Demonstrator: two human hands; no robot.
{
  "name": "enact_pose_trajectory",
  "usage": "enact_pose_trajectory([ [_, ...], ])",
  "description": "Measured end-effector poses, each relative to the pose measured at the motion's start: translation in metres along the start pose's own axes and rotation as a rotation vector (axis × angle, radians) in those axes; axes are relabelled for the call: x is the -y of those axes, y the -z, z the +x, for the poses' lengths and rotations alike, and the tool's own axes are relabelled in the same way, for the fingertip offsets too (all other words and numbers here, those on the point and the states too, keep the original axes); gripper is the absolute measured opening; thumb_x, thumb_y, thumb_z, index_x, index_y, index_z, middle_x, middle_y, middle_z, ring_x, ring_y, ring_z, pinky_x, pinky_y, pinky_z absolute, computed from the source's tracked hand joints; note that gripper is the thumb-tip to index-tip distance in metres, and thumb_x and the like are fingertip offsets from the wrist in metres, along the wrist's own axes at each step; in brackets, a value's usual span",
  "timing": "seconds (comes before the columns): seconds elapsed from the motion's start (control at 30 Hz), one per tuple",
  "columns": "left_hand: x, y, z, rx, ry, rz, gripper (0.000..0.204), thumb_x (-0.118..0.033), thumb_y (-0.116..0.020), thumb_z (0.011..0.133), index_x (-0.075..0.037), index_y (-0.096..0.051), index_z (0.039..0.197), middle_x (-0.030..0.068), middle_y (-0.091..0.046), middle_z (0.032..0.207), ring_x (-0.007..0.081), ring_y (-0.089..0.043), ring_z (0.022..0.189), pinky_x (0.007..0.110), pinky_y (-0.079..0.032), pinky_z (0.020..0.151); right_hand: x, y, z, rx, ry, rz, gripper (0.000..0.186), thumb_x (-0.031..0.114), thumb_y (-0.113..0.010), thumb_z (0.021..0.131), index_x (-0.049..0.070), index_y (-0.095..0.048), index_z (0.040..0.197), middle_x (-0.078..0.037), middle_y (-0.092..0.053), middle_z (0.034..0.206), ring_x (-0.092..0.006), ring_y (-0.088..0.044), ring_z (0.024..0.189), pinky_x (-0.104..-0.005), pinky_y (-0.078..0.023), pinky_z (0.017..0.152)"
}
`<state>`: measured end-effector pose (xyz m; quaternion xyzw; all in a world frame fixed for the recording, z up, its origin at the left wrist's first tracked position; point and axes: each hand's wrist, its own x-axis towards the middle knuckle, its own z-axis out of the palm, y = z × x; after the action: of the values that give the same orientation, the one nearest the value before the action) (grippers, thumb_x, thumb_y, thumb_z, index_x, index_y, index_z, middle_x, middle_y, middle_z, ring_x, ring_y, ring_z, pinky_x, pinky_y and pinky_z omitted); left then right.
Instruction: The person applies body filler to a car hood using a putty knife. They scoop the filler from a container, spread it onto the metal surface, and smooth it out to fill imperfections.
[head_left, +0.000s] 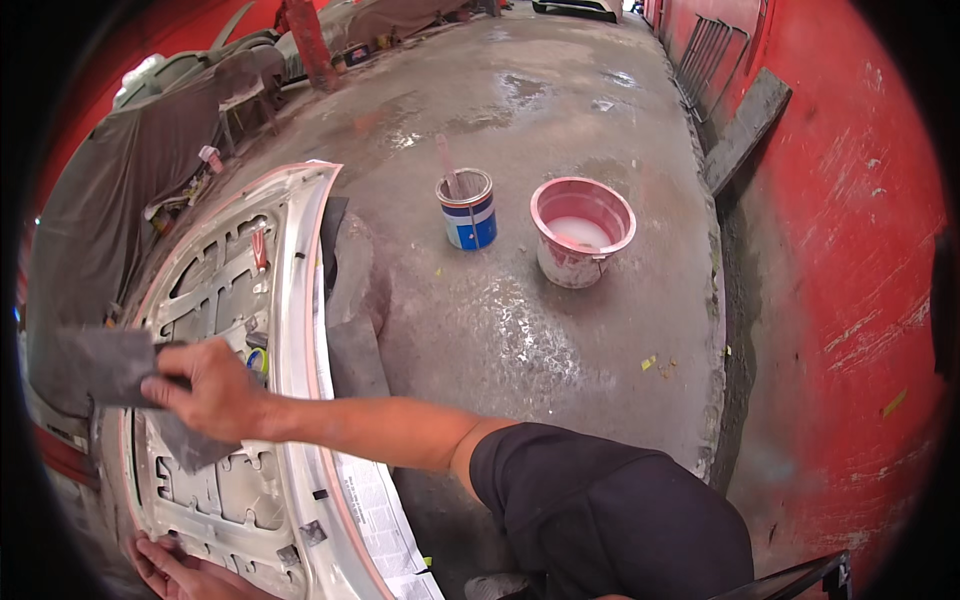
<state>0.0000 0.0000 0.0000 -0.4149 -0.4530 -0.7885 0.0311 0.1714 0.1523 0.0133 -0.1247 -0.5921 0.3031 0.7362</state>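
My right arm reaches leftward across the view, and my right hand (210, 392) grips dark grey sheets, like sandpaper (110, 368), above a white vehicle panel (300, 400). Its inner side faces up, with cut-outs and a pink-taped rim. My left hand (175, 570) is low at the panel's near-left corner, fingers curled; what they hold, if anything, is unclear. A red-handled tool (259, 247) and a yellow-green round item (257, 360) lie on the panel. Printed paper (380, 520) runs along its right edge.
A blue-and-white can (468, 225) holding a stick and a pink bucket (570, 265) of cloudy liquid stand on the wet concrete floor (520, 120). A red wall (820, 250) runs along the right, with a leaning board (745, 130). Draped objects (100, 200) line the left.
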Motion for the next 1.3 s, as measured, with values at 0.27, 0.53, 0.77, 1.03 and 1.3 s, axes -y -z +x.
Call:
enact_pose_trajectory([
  [0.27, -0.146, -0.049, -0.076, 1.176, -0.199, -0.184, 0.018, -0.006, -0.068, 0.08, 0.005, -0.068, 0.095, 0.0165, -0.068, 0.079, 0.0273, -0.067, 0.07, 0.033, -0.051, 0.06, 0.0, 0.006, 0.009, -0.037, -0.206, -0.025, 0.037, 0.026, -0.071, 0.088, 0.003, -0.058, 0.063, 0.001, -0.049, 0.057, -0.0075, -0.04, 0.06, -0.027, -0.036, 0.054],
  [0.53, -0.133, -0.057, -0.104, 1.006, -0.24, -0.651, 0.044, -0.009, -0.066, 0.078, 0.002, -0.062, 0.12, 0.0142, -0.068, 0.097, 0.0261, -0.066, 0.075, 0.034, -0.051, 0.062, -0.01, 0.026, 0.017, -0.147, -0.067, -0.062, 0.04, 0.024, -0.072, 0.088, 0.003, -0.054, 0.061, 0.006, -0.045, 0.06, -0.0054, -0.036, 0.062, -0.0245, -0.032, 0.054],
  [0.77, -0.134, -0.02, -0.062, 1.546, -0.445, -0.505, 0.019, -0.019, -0.054, 0.094, -0.003, -0.063, 0.091, 0.0156, -0.069, 0.092, 0.026, -0.067, 0.09, 0.034, -0.053, 0.078, 0.012, -0.007, 0.012, -0.126, 0.15, -0.136, 0.03, 0.024, -0.072, 0.088, 0.001, -0.062, 0.073, 0.003, -0.052, 0.066, -0.0077, -0.043, 0.066, -0.0243, -0.039, 0.063],
  [1.03, -0.15, -0.046, -0.067, 1.869, 0.491, -0.338, 0.035, -0.019, -0.056, 0.083, -0.001, -0.066, 0.111, 0.0138, -0.068, 0.108, 0.0274, -0.066, 0.094, 0.036, -0.053, 0.077, -0.018, 0.022, 0.013, -0.15, -0.044, -0.015, 0.033, 0.022, -0.073, 0.088, 0.006, -0.057, 0.064, 0.005, -0.053, 0.064, -0.0042, -0.042, 0.063, -0.0227, -0.033, 0.056],
  [1.3, -0.127, 0.014, -0.029, 1.437, -0.526, -0.16, 0.03, -0.022, -0.056, 0.091, 0.001, -0.059, 0.112, 0.0169, -0.068, 0.106, 0.0286, -0.064, 0.105, 0.037, -0.05, 0.09, 0.022, 0.015, 0.023, -0.183, -0.007, -0.019, 0.023, 0.023, -0.071, 0.089, 0.0, -0.071, 0.091, -0.002, -0.066, 0.072, -0.0053, -0.048, 0.066, -0.0245, -0.043, 0.06],
])
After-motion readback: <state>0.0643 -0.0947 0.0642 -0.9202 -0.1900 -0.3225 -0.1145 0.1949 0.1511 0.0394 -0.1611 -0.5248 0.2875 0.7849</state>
